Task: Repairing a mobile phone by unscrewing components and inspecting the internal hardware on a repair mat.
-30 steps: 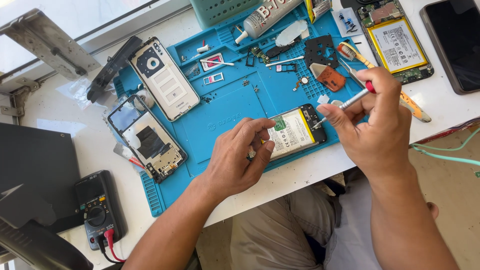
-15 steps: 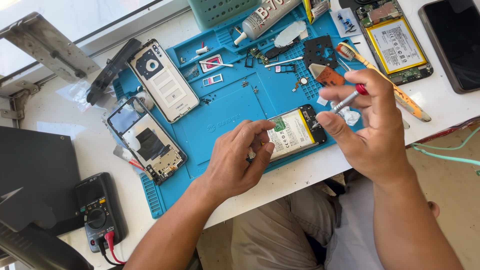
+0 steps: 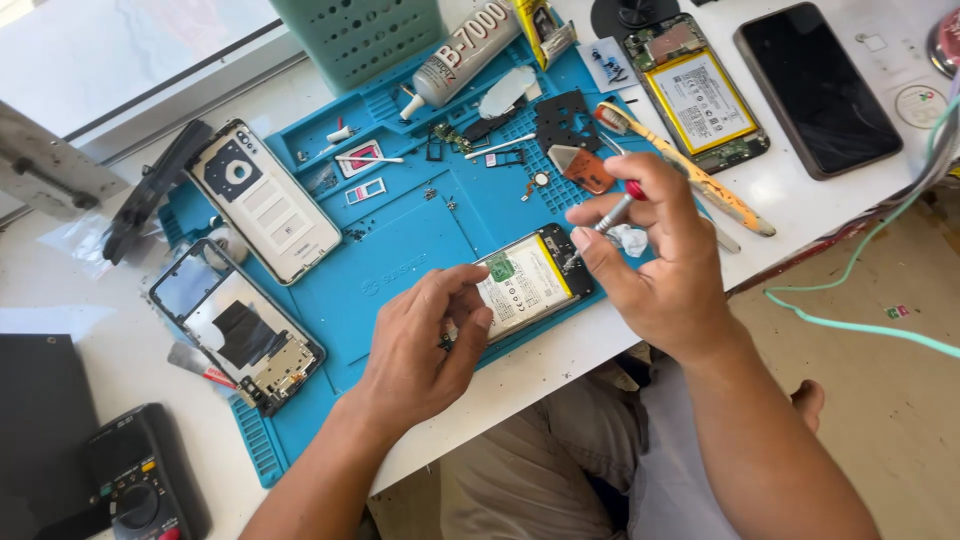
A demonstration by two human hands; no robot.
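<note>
Our left hand covers the near end of the phone, so we cannot see that edge. Our right hand hides most of the screwdriver; its tip is too small to tell. The multimeter runs off the bottom edge.

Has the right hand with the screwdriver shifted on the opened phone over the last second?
Yes. The right hand drew the red-capped screwdriver back toward the opened phone, away from the toothbrush.
</note>
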